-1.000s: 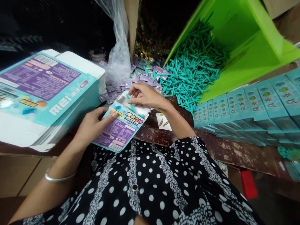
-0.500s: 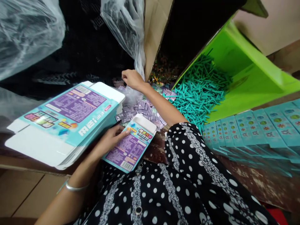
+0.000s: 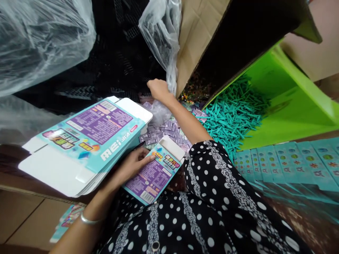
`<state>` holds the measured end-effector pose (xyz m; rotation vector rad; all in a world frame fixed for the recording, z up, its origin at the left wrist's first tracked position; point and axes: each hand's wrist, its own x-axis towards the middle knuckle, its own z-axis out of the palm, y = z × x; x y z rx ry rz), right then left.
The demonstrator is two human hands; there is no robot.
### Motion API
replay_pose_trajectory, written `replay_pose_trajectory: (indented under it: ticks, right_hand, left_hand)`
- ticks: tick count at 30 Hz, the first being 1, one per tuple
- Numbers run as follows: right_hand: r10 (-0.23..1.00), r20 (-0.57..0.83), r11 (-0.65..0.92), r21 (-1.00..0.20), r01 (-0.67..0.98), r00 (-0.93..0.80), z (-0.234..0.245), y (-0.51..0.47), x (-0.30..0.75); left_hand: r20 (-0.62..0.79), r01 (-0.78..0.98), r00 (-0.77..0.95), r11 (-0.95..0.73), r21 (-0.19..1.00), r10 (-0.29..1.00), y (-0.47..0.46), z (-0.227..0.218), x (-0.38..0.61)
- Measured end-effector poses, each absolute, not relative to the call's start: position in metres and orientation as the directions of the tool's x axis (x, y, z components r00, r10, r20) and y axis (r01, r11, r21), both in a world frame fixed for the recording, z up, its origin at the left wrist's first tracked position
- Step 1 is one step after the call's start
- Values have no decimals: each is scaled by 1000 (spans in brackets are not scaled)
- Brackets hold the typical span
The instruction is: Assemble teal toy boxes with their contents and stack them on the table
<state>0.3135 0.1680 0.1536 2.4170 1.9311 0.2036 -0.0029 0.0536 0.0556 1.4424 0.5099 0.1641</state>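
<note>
My left hand [image 3: 132,165] grips a small teal and purple carton [image 3: 155,174] against my lap, thumb on its printed face, its white top flap standing open. My right hand [image 3: 158,89] is stretched forward to the far end of a heap of small purple sachets [image 3: 164,128], with its fingers curled down at the foot of a clear plastic bag [image 3: 162,38]. What those fingers hold is hidden. A stack of flat unfolded cartons [image 3: 84,139] lies just left of my left hand.
A tilted green bin [image 3: 291,95] spills several teal sticks [image 3: 233,113] at the right. A row of filled teal boxes [image 3: 286,158] lines the right edge. A brown cardboard box [image 3: 201,31] stands behind, with colourful bits inside. Crumpled clear plastic [image 3: 39,38] fills the upper left.
My right hand left the carton's open mouth and reached forward to the far sachets by the plastic bag. My view tilted up. The left hand kept hold of the carton.
</note>
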Motion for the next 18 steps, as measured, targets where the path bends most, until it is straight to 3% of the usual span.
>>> replay_pose_trajectory:
  ticks: [4,7,11,18]
  right_hand:
    - [946,202,-272,68,960,254,191,148,320]
    - [977,113,-189,54,980,182,199,140,320]
    - [981,-42,-185,99,978,190,174,140,308]
    - [990,-20,-132,144,981,137,146,144,282]
  left_hand:
    - [-252,226,873,111,968,419,55,57,-3]
    - [-275,256,869,102,961,411,56,60,-4]
    - [-276,256,863,105,961,424,53,64,-3]
    - [-286,258,861,123,958,421,51,67,-3]
